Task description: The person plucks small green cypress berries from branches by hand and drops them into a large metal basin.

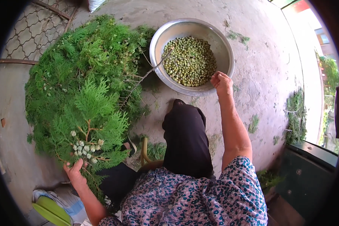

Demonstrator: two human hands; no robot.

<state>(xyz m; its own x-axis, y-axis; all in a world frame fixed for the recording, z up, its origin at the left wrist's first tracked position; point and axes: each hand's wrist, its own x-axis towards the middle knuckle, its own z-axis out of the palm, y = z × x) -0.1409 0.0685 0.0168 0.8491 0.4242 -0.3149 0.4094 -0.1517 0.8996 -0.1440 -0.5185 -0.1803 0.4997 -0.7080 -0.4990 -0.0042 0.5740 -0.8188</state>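
The left hand (75, 172) is gripping a leafy branch (89, 129) bearing pale cones (86, 150). Over the near right rim of the basin (220, 44), the right hand (223, 82) is hanging; whether its fingers are meeting, I cannot tell. Green balls (190, 60) are lying inside.

Sprig (89, 130): bright green, with feathery, fan-like fronds and an orange-brown, forking stem; fronds pointed away from the wearer. Attached cones (84, 149): pale grey-green, knobbly, bunched tightly low on the sprig, with a few sitting slightly apart from the main cluster. Basin (224, 47): round, silver-coloured metal, broad-rimmed; stood upright beyond and to the right of the sprig, well apart from it. Loose cones (190, 60): small, roundish, green to yellowish olive, some browner; heaped across the basin's bottom, with bare inner wall showing above them.
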